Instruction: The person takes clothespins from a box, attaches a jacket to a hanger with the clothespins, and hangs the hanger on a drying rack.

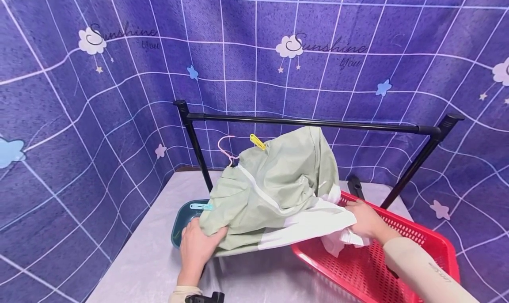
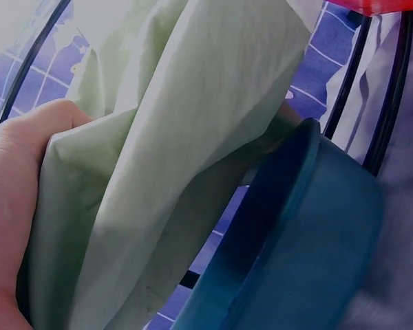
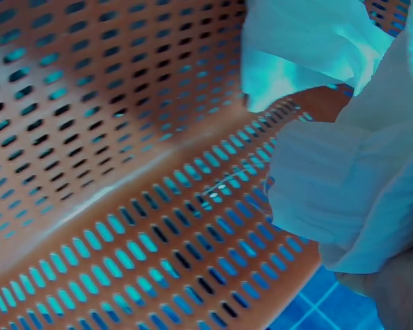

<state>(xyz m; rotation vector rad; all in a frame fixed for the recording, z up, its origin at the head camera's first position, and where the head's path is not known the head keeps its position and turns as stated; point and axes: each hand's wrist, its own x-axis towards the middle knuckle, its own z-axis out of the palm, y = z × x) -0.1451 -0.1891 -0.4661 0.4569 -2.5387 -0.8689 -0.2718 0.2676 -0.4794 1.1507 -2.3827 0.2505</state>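
A light green and white zip jacket (image 1: pixel 274 179) is stretched between my hands, with a pink hanger (image 1: pixel 226 146) poking out at its neck. My left hand (image 1: pixel 197 245) grips the jacket's green left edge, thumb over the front. In the left wrist view, the green cloth (image 2: pixel 165 137) falls in folds past this hand. My right hand (image 1: pixel 363 219) holds the white part on the right, low over the red basket. A yellow clothespin (image 1: pixel 257 142) stands at the jacket's upper edge, and a light blue clothespin (image 1: pixel 201 206) lies at its left edge.
A red perforated basket (image 1: pixel 417 232) sits on the table (image 1: pixel 135 250) at right. The teal basin (image 1: pixel 176 232) is partly hidden behind my left hand. Behind the jacket stands a black rack with a horizontal bar (image 1: pixel 358 125), in front of a blue gridded curtain (image 1: pixel 254 38).
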